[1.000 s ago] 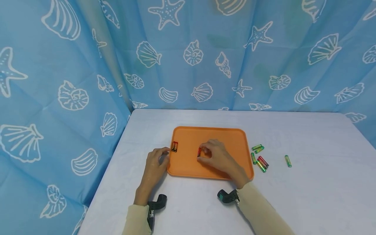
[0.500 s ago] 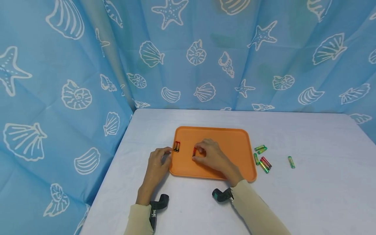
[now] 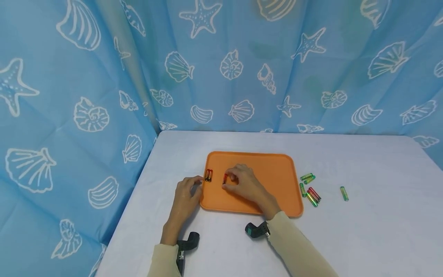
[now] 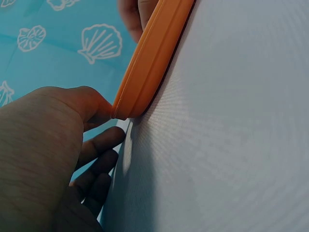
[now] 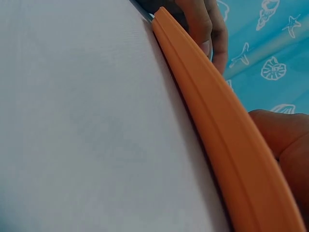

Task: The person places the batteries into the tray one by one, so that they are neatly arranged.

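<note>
The left hand [image 3: 185, 198] reaches forward from the near side of the table [image 3: 346, 238], its wrist low and its forearm angled slightly to the right. It sits beside the left end of the orange tray [image 3: 270, 181], thumb and fingers spread apart and loosely bent. In the left wrist view, the thumb touches the tray's rim while the other fingers hang relaxed below it.

The right hand [image 3: 245, 185] reaches over the tray from the near right, its forearm slanting up and to the left. Its thumb and forefinger pinch a red battery [image 3: 225, 179] by its two ends, left of the tray's middle; whether the battery touches the tray cannot be told. Two other batteries [image 3: 209, 176] lie side by side at the tray's left end, near the left hand's fingertips.
</note>
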`<action>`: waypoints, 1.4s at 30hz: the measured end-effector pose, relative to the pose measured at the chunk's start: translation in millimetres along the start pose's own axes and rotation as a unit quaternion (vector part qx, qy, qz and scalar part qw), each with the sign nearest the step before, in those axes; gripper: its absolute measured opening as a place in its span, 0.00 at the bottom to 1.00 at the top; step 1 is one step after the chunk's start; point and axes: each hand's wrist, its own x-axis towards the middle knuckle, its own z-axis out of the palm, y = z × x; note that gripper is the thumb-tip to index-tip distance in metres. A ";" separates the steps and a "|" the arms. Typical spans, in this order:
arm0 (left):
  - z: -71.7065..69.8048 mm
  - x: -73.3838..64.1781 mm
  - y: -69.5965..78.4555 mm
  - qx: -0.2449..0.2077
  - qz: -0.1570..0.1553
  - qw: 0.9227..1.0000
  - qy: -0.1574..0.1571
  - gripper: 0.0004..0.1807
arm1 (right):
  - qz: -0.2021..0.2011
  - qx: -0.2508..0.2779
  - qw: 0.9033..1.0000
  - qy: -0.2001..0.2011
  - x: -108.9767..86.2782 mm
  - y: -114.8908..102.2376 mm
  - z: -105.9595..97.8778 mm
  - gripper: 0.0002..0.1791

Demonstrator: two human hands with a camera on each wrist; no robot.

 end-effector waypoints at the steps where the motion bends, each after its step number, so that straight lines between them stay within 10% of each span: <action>1: -0.4 -1.1 -0.4 -0.001 -0.001 1.000 0.000 0.15 | -0.002 0.000 1.000 0.001 0.5 -0.1 2.1 0.19; 20: 6.1 -17.4 -11.1 0.002 -0.007 1.000 0.007 0.14 | -0.017 0.007 1.000 0.005 -2.2 -4.1 24.1 0.18; 42: 3.5 -2.9 -2.5 0.001 0.016 1.000 0.011 0.15 | -0.031 0.008 0.999 0.008 19.4 -8.7 18.2 0.18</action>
